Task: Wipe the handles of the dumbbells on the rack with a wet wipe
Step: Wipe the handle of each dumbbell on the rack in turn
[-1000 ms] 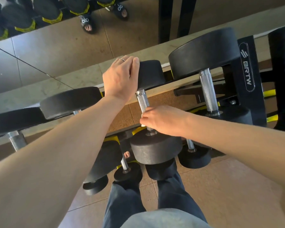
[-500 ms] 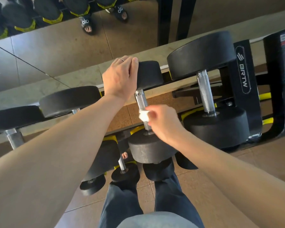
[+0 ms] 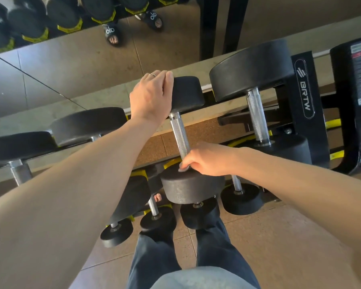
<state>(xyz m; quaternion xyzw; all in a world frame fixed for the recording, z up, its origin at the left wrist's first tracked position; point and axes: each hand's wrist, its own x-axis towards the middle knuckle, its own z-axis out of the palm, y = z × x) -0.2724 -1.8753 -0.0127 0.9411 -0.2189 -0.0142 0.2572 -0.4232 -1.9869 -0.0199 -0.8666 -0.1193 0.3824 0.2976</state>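
Mirrored gym rack [image 3: 304, 94], knurled steel dumbbell handle [image 3: 179, 135]

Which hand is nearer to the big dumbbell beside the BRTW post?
Right. The right hand grips the lower handle of the neighbouring dumbbell, close to the big dumbbell; the left hand rests farther away.
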